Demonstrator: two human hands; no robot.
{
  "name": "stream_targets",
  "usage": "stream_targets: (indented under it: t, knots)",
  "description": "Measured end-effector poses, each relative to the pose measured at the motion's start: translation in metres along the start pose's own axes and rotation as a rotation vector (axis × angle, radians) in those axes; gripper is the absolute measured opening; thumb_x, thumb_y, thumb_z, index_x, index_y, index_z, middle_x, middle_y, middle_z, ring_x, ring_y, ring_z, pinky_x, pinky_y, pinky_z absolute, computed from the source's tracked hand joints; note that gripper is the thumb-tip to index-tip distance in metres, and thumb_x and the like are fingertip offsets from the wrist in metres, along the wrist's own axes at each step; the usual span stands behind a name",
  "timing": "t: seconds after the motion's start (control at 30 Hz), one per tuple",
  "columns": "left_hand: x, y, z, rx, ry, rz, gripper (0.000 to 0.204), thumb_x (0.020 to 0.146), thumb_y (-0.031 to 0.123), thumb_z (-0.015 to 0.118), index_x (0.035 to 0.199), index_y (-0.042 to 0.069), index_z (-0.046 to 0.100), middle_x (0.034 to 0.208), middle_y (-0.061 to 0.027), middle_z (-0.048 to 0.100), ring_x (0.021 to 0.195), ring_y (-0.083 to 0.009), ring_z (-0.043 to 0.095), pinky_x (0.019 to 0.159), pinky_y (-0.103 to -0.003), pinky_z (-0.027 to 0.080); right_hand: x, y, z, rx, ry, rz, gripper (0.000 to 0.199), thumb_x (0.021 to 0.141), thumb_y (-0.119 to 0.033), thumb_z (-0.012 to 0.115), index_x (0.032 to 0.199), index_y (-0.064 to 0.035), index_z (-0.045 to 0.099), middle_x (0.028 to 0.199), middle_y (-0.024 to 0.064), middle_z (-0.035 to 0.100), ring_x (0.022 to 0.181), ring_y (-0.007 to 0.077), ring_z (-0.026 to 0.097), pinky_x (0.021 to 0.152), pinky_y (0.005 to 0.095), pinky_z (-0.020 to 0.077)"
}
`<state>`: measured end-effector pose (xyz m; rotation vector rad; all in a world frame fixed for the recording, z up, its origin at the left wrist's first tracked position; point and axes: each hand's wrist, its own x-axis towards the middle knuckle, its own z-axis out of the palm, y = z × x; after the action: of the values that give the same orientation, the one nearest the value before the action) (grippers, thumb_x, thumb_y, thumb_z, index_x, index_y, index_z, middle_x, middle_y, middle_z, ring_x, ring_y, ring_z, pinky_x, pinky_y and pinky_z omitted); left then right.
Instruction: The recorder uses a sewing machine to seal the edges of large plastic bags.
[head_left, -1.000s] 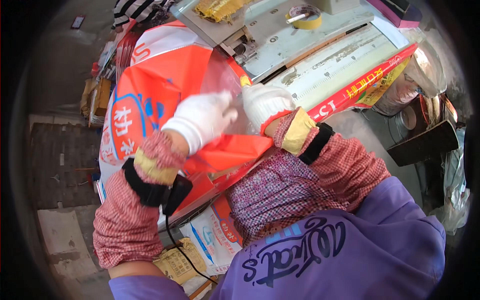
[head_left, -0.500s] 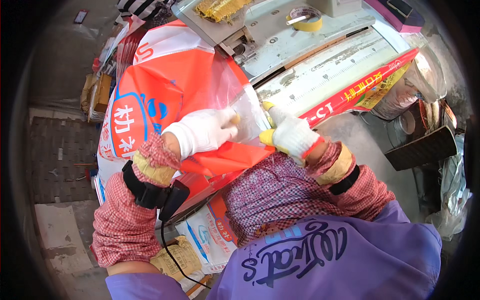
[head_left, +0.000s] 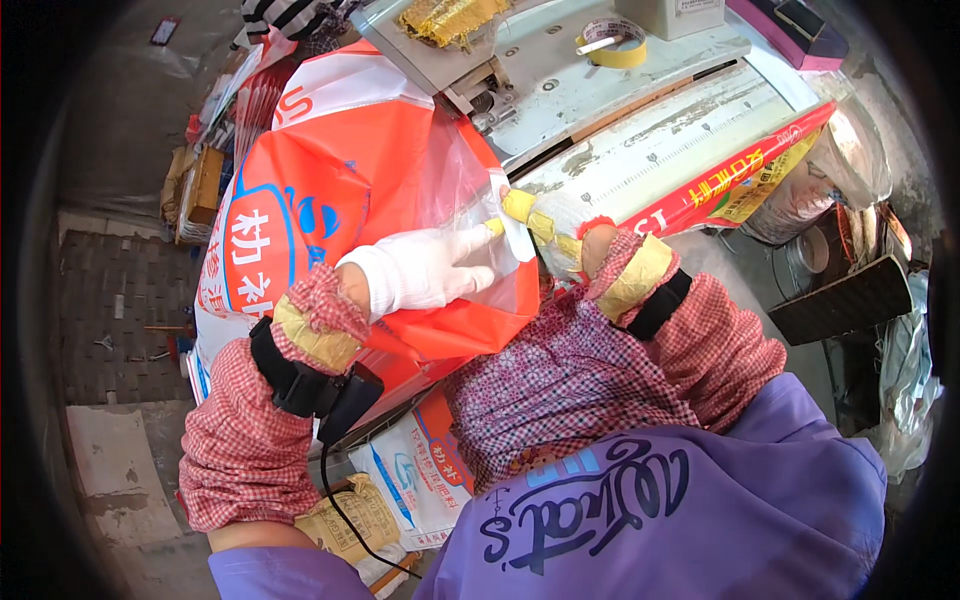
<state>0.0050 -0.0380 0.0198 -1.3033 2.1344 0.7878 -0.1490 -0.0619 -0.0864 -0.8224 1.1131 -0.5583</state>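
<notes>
Left hand (head_left: 425, 272) on orange bag (head_left: 385, 150), right hand (head_left: 558, 228) — at edge

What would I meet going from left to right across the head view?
Dark brown woven-looking mat → left hand in a white glove → right hand in a yellow-tipped white glove → red-and-yellow printed plastic bag → crumpled clear plastic. The large orange-red and white sack overlaps the left hand, so is omitted.

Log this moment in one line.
left hand: on orange-and-white bag | right hand: at bag's edge | tape roll: on grey worktop
</notes>
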Motion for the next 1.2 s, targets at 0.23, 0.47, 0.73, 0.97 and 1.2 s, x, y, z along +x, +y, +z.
stream_targets:
  t: [0.23, 0.47, 0.73, 0.97, 1.2]
  knots:
    - [-0.002, 0.008, 0.001, -0.084, -0.136, 0.188, 0.056, 0.086, 0.045, 0.045, 0.128, 0.01, 0.038, 0.104, -0.0184, 0.059, 0.097, -0.0327, 0.056, 0.084, -0.038, 0.043, 0.005, -0.01, 0.012, -0.37, 0.038, -0.039, 0.033, 0.081, -0.028, 0.053, 0.094, 0.0019, 0.06, 0.083, 0.0166, 0.063, 0.071, 0.0278, 0.063, 0.06, 0.0376, 0.049]
    - [-0.015, 0.05, -0.017, -0.183, -0.127, 0.158, 0.04, 0.081, 0.045, 0.056, 0.076, 0.006, 0.054, 0.06, -0.0108, 0.05, 0.058, -0.0224, 0.051, 0.059, -0.034, 0.042, 0.025, -0.019, -0.014, -1.764, -0.155, -0.788, 0.037, 0.081, -0.032, 0.048, 0.085, 0.0025, 0.062, 0.08, 0.0227, 0.062, 0.07, 0.0378, 0.061, 0.061, 0.0432, 0.0489]
    - [0.038, 0.032, -0.038, 0.074, 0.09, 0.165, 0.03, 0.076, 0.032, 0.056, 0.075, 0.002, 0.056, 0.066, -0.0192, 0.055, 0.063, -0.0327, 0.056, 0.06, -0.041, 0.044, 0.05, -0.057, -0.01, -1.608, -0.252, -0.707, 0.018, 0.071, -0.02, 0.061, 0.083, -0.0077, 0.067, 0.078, 0.0141, 0.065, 0.069, 0.0272, 0.064, 0.062, 0.0354, 0.0499]
    - [0.079, -0.051, -0.065, 0.508, 0.312, -0.173, 0.027, 0.072, 0.029, 0.059, 0.085, 0.005, 0.06, 0.085, -0.0172, 0.061, 0.084, -0.0357, 0.058, 0.073, -0.043, 0.046, 0.035, -0.045, -0.014, 0.074, -0.398, 0.118, 0.03, 0.088, -0.031, 0.041, 0.076, -0.0083, 0.056, 0.047, -0.0051, 0.036, 0.034, 0.005, 0.025, 0.032, 0.0218, 0.0187]
    - [0.068, -0.09, -0.064, 0.578, 0.383, -0.198, 0.019, 0.071, 0.025, 0.059, 0.083, 0.01, 0.061, 0.078, -0.0138, 0.062, 0.076, -0.034, 0.06, 0.069, -0.043, 0.048, 0.013, -0.044, 0.0, -0.402, -0.11, -0.253, 0.022, 0.077, -0.024, 0.057, 0.091, -0.0085, 0.062, 0.064, 0.0097, 0.059, 0.056, 0.0235, 0.057, 0.051, 0.036, 0.0439]
